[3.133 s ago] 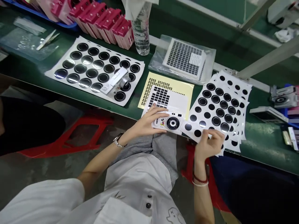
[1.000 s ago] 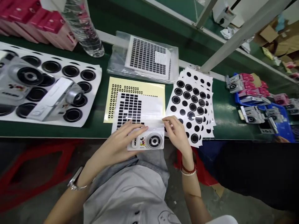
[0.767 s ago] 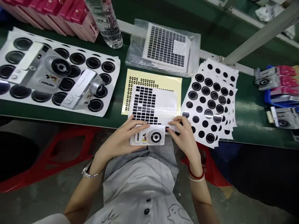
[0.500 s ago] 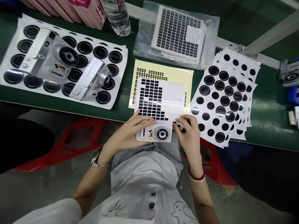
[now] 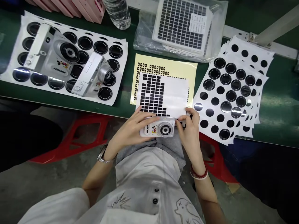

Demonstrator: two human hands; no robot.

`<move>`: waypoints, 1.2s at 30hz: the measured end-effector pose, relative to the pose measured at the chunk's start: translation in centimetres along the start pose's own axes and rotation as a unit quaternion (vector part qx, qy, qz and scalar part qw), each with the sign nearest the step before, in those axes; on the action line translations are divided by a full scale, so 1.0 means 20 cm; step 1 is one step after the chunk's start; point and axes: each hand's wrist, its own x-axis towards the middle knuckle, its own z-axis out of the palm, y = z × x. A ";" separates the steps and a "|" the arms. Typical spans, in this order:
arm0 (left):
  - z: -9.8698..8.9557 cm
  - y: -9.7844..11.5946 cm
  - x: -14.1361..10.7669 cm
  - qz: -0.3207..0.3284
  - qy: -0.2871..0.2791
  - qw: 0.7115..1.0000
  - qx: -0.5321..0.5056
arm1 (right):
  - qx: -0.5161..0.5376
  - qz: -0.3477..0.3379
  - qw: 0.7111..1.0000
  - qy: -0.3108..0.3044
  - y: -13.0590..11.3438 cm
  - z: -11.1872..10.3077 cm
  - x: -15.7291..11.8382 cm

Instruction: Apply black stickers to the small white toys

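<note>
My left hand point(image 5: 130, 129) grips the left end of a small silver toy-style camera point(image 5: 165, 129) with a Mickey picture and a round lens facing up. Its fingers lie along the camera's top edge. At the camera's right end, my right hand point(image 5: 190, 133) has thumb and fingers drawn together in a pinch; whatever is between them is too small to make out. Just beyond the camera lies a white sticker sheet point(image 5: 175, 96) with rows of small black rectangles, some gone. Underneath it sits a yellow sheet point(image 5: 182, 67) of small black oval stickers.
Two more silver cameras, one larger point(image 5: 50, 54) and one smaller point(image 5: 92, 74), stand on sheets of black round stickers point(image 5: 121, 77) at left. A plastic bag of sticker sheets point(image 5: 144, 37), a clear bottle point(image 5: 118, 14) and pink boxes point(image 5: 86, 9) are behind. Round-sticker sheets point(image 5: 210, 102) lie right.
The view has shifted slightly. Both hands and the camera keep nearly the same places relative to the sheets, and the camera's top edge now shows more, as if tilted a little.
</note>
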 end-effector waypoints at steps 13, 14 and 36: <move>-0.03 0.01 0.03 0.006 -0.010 1.000 -0.004 | -0.035 0.006 0.996 0.085 -0.02 0.05 -0.06; -0.03 0.01 0.03 0.007 -0.011 1.000 -0.004 | -0.035 0.013 0.995 0.089 -0.03 0.05 -0.06; -0.01 0.03 0.13 0.029 -0.025 0.999 0.008 | 0.188 0.136 0.971 -0.061 0.02 -0.21 0.01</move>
